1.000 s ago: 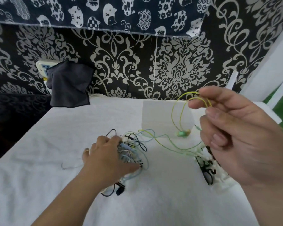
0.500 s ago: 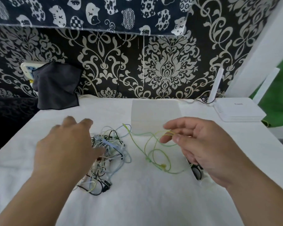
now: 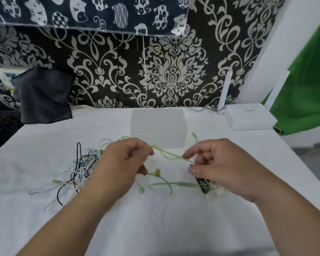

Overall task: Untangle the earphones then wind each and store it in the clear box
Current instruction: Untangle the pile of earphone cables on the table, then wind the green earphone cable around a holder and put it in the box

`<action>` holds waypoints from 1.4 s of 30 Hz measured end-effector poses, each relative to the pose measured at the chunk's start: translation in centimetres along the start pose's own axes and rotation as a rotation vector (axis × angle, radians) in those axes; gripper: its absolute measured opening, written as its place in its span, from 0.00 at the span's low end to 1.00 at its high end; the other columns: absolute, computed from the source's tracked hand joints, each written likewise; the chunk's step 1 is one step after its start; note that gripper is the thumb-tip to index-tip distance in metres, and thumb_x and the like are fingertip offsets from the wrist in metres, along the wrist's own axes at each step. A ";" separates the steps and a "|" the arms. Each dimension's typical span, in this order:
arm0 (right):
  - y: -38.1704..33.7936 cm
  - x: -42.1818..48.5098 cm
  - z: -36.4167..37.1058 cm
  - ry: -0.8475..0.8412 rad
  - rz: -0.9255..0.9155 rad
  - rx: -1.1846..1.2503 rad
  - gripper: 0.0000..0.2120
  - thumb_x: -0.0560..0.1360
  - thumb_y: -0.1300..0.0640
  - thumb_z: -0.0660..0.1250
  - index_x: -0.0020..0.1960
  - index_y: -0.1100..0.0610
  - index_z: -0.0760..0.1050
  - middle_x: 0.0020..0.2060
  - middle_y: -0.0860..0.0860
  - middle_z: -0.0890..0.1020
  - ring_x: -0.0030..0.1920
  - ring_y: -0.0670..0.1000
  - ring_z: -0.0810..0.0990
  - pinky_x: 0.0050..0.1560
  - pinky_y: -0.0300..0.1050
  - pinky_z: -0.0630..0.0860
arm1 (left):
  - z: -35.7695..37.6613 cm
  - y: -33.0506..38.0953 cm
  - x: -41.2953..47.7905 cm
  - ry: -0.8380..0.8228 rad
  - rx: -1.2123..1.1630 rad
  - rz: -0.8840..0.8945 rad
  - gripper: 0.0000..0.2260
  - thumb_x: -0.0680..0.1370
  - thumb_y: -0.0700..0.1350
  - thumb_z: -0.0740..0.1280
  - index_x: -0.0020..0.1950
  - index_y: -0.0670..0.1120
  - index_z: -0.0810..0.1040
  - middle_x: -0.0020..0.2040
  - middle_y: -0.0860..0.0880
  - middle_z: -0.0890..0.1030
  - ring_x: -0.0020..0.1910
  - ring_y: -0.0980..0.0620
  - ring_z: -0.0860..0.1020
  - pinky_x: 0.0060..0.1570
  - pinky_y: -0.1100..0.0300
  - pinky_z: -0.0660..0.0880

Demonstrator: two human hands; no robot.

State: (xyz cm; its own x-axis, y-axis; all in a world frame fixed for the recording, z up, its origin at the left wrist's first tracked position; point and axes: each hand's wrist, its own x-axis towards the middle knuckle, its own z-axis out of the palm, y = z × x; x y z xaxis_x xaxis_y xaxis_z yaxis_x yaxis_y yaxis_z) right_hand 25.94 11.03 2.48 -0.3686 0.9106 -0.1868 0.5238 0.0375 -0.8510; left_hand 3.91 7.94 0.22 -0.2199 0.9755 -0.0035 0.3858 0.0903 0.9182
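A green-yellow earphone (image 3: 171, 155) stretches between my two hands above the white cloth. My left hand (image 3: 118, 167) pinches one end of that stretch, and my right hand (image 3: 218, 167) pinches the other. Its earbuds and loose loops hang below, blurred. A tangle of black, white and blue earphones (image 3: 81, 169) lies on the cloth to the left, partly hidden by my left hand. The clear box (image 3: 158, 127) stands behind the hands, near the wall.
The table is covered by a white cloth (image 3: 155, 218). A small dark object (image 3: 202, 183) peeks from under my right hand. A white router (image 3: 249, 117) sits at the back right, and a dark cloth (image 3: 42, 95) hangs at the back left.
My left hand left the tangle and took hold of the green-yellow cord. My right hand came down from its raised position, and the cord now runs taut between both hands.
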 end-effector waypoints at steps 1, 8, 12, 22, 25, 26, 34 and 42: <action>0.5 -0.2 -0.5 0.007 0.020 -0.047 0.05 0.73 0.60 0.75 0.45 0.51 0.83 0.27 0.44 0.77 0.29 0.45 0.73 0.33 0.41 0.70 | -0.2 0.0 0.2 0.062 -0.071 -0.008 0.10 0.80 0.42 0.66 0.41 0.47 0.82 0.27 0.46 0.79 0.24 0.58 0.75 0.24 0.68 0.68; 1.8 -1.1 -3.4 0.135 -0.060 0.245 0.04 0.71 0.64 0.76 0.38 0.58 0.83 0.28 0.52 0.78 0.31 0.49 0.74 0.36 0.41 0.71 | -1.0 -0.2 0.8 0.311 -0.082 0.072 0.08 0.75 0.48 0.73 0.38 0.47 0.82 0.25 0.55 0.68 0.25 0.56 0.67 0.26 0.68 0.67; 1.9 -2.0 -4.8 -0.025 -0.211 0.508 0.13 0.60 0.51 0.81 0.38 0.57 0.83 0.26 0.51 0.77 0.36 0.58 0.73 0.57 0.61 0.73 | -1.1 0.1 0.8 0.400 0.002 0.098 0.11 0.76 0.49 0.73 0.37 0.45 0.79 0.26 0.51 0.68 0.22 0.56 0.63 0.22 0.68 0.62; 2.4 -2.1 -6.7 -0.088 -0.227 0.900 0.17 0.57 0.53 0.82 0.39 0.58 0.80 0.30 0.52 0.72 0.27 0.46 0.69 0.25 0.36 0.69 | -2.7 -0.4 1.1 0.230 0.075 0.033 0.25 0.75 0.59 0.68 0.36 0.36 0.73 0.25 0.45 0.77 0.20 0.56 0.67 0.25 0.64 0.66; 2.8 -1.9 -7.3 -0.250 -0.268 1.035 0.10 0.68 0.56 0.76 0.44 0.60 0.78 0.34 0.53 0.76 0.35 0.53 0.77 0.37 0.46 0.79 | -3.7 -1.1 1.3 0.257 0.020 0.073 0.20 0.77 0.57 0.67 0.35 0.42 0.75 0.24 0.47 0.71 0.22 0.53 0.63 0.24 0.66 0.62; 2.8 -1.9 -7.4 -0.373 -0.309 1.155 0.07 0.75 0.60 0.70 0.49 0.64 0.76 0.37 0.56 0.77 0.38 0.55 0.77 0.44 0.51 0.80 | -4.1 -1.5 1.5 0.301 0.020 0.087 0.18 0.78 0.58 0.68 0.37 0.45 0.77 0.25 0.47 0.71 0.24 0.51 0.65 0.28 0.63 0.65; 2.6 -2.2 -7.7 -0.386 -0.185 1.153 0.06 0.76 0.67 0.65 0.52 0.68 0.75 0.36 0.59 0.74 0.28 0.49 0.67 0.29 0.38 0.65 | -6.0 -2.1 2.1 0.552 0.145 0.082 0.13 0.75 0.62 0.58 0.40 0.58 0.78 0.33 0.54 0.82 0.36 0.46 0.80 0.47 0.45 0.78; 4.0 -0.6 -4.3 0.027 0.261 -0.291 0.05 0.67 0.63 0.75 0.36 0.56 0.81 0.29 0.50 0.81 0.30 0.48 0.73 0.33 0.40 0.67 | -2.9 -0.8 0.0 0.069 0.185 0.076 0.08 0.78 0.46 0.69 0.39 0.48 0.81 0.24 0.48 0.76 0.20 0.55 0.65 0.19 0.65 0.61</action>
State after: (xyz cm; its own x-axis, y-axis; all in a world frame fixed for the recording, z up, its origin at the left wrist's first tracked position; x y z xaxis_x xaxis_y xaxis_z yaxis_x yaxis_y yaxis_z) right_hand 31.51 12.42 1.32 -0.1763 0.9153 -0.3622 0.7946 -0.0849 -0.6012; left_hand 0.99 7.28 0.65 -0.2424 0.9655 0.0955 0.5601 0.0589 0.8263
